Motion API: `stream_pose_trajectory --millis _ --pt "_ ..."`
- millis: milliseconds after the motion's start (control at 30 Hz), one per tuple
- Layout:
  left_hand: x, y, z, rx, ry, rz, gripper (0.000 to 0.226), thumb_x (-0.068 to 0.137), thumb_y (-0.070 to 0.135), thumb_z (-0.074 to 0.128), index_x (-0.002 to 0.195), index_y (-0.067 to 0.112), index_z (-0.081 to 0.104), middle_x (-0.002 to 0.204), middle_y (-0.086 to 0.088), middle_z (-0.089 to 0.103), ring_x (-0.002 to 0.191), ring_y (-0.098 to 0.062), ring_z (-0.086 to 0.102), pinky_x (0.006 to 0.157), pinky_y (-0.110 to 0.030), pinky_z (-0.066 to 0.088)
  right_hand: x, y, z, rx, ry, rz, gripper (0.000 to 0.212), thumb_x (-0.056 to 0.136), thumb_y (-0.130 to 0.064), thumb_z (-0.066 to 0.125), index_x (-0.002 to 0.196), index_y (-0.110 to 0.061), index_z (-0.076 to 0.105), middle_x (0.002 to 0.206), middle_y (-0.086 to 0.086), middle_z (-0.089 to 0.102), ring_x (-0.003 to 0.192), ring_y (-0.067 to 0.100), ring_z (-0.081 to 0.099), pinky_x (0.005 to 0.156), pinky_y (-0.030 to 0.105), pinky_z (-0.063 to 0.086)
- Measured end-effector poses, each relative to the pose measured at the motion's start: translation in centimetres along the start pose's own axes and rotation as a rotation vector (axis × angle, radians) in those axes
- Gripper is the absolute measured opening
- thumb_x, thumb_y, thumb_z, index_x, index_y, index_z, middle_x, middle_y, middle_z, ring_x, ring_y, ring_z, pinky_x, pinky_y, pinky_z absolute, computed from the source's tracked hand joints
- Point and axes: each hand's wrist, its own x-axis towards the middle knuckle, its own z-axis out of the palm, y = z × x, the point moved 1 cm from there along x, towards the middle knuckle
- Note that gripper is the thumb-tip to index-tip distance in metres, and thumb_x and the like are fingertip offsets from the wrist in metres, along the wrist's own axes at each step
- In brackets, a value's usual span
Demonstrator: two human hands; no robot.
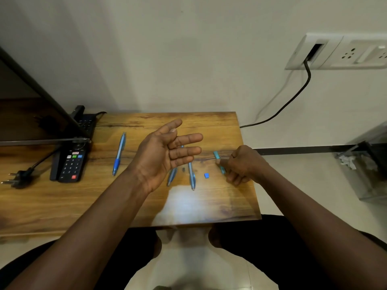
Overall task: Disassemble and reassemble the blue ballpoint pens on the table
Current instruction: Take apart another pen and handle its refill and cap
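A whole blue ballpoint pen (119, 153) lies on the wooden table (62, 201), left of my hands. My left hand (165, 152) hovers above the table, palm up, fingers straight, holding nothing. Beneath it lie two clear blue pen barrels (172, 176) (191, 176), with a small dark spring (183, 169) between them and a small blue cap piece (206, 175) to their right. My right hand (243, 164) rests near the table's right edge, its fingers curled around a teal pen part (217, 155); most of that part is hidden by the fingers.
A black remote control (72, 164) and a black plug with its cord (18, 177) lie at the left, under a dark screen edge (41, 95). A wall socket (335, 52) with a black cable is at the upper right. A clear bin (368, 176) stands on the floor at right.
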Motion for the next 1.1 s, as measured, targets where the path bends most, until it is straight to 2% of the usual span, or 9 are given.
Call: stream_pose_trajectory --millis 133,233,300,400,500,633,767,933,1100 --pt "0.0 -0.1 -0.3 0.030 0.050 -0.023 0.042 0.114 0.018 0.031 0.155 0.021 0.042 0.109 -0.010 0.080 0.087 -0.024 0.080 0.066 -0.029 0.064 0.4 -0.1 0.0 -0.107 0.085 -0.035 0.043 0.087 -0.054 0.073 0.086 -0.011 0.071 0.069 0.003 0.075 0.060 0.018 0.073 0.066 0.033 0.062" --pt "-0.2 0.2 -0.4 0.025 0.019 -0.007 0.044 0.113 0.018 0.033 0.157 0.022 0.040 0.109 -0.012 0.080 0.081 -0.023 0.080 0.063 -0.029 0.063 0.3 -0.9 -0.2 -0.218 0.216 -0.106 0.045 0.087 -0.061 0.069 0.088 -0.016 0.067 0.079 0.002 0.074 0.072 0.019 0.072 0.078 0.043 0.063" --pt "-0.4 0.5 -0.4 0.003 -0.028 0.010 0.046 0.112 0.017 0.034 0.157 0.022 0.039 0.105 -0.014 0.080 0.073 -0.022 0.079 0.061 -0.029 0.063 -0.4 -2.1 -0.2 -0.113 0.232 -0.243 0.035 0.093 -0.051 0.066 0.088 -0.016 0.068 0.081 0.003 0.073 0.075 0.019 0.072 0.075 0.040 0.062" --pt "-1.0 1.0 -0.5 -0.030 -0.130 0.021 0.049 0.110 0.016 0.037 0.158 0.023 0.039 0.094 -0.015 0.080 0.059 -0.020 0.075 0.056 -0.029 0.061 -2.3 -4.3 -0.3 0.387 -0.015 -0.344 0.025 0.099 -0.033 0.065 0.096 -0.009 0.072 0.086 0.006 0.075 0.072 0.018 0.071 0.066 0.030 0.057" --pt "-1.5 1.3 -0.6 0.035 -0.199 0.055 0.057 0.108 0.015 0.039 0.163 0.027 0.027 0.090 -0.019 0.079 0.050 -0.021 0.070 0.052 -0.029 0.058 -3.9 -6.0 -0.2 0.694 -0.325 -0.404 0.022 0.097 -0.024 0.067 0.104 -0.005 0.074 0.090 0.011 0.072 0.077 0.021 0.067 0.072 0.034 0.050" --pt "-1.9 0.5 -0.9 0.601 -0.150 0.324 0.073 0.113 0.023 0.039 0.161 0.052 -0.009 0.090 -0.011 0.080 0.058 -0.027 0.073 0.060 -0.034 0.058 -4.8 -7.4 0.5 0.621 -0.483 -0.522 0.028 0.098 -0.018 0.065 0.118 0.002 0.070 0.086 0.015 0.068 0.080 0.019 0.067 0.073 0.030 0.055" --pt "-2.3 -0.2 -1.5 0.914 -0.169 0.469 0.079 0.112 0.028 0.041 0.156 0.057 -0.019 0.089 0.005 0.081 0.060 -0.018 0.076 0.068 -0.044 0.065 -4.8 -7.5 0.4 0.540 -0.505 -0.591 0.026 0.097 -0.013 0.066 0.121 -0.003 0.071 0.092 0.011 0.071 0.087 0.021 0.067 0.081 0.035 0.055" --pt "-2.9 0.0 -1.2 0.551 -0.237 0.334 0.075 0.110 0.025 0.043 0.162 0.050 -0.005 0.092 -0.014 0.080 0.058 -0.028 0.073 0.065 -0.037 0.061 -5.1 -7.2 0.3 0.536 -0.534 -0.641 0.029 0.095 -0.012 0.068 0.120 0.002 0.070 0.105 0.020 0.069 0.097 0.028 0.066 0.081 0.037 0.054" --pt "-2.4 0.3 -1.7 0.270 -0.257 0.173 0.071 0.105 0.026 0.049 0.165 0.039 0.014 0.091 -0.027 0.077 0.047 -0.024 0.066 0.056 -0.031 0.056 -5.0 -7.3 0.7 0.552 -0.465 -0.652 0.030 0.090 -0.016 0.074 0.115 0.001 0.072 0.112 0.030 0.069 0.098 0.032 0.065 0.088 0.049 0.047"
